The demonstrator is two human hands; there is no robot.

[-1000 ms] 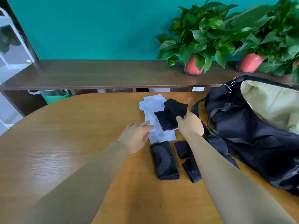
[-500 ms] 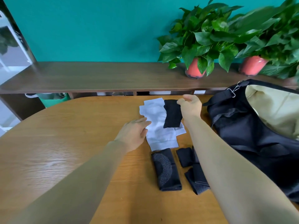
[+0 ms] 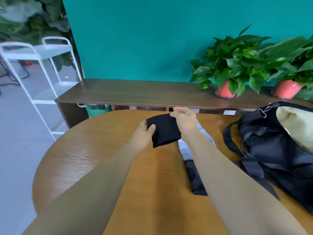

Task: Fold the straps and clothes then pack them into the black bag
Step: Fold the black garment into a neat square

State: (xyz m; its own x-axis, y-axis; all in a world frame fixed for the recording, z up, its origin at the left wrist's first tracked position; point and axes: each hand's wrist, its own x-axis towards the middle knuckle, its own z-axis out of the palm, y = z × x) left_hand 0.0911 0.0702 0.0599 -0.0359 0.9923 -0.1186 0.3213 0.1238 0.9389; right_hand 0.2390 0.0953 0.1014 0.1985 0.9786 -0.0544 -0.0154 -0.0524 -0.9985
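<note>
Above the glossy wooden table (image 3: 94, 167), both hands pinch a soft black cloth (image 3: 163, 130).

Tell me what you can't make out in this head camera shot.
All head view.
White cloth: mostly hidden by the right forearm.
Folded dark piece: right side covered by that forearm.
Black bag: cut off by the right edge, contents unseen.
Black cloth in the left hand and right hand: strap or garment, unclear.
</note>
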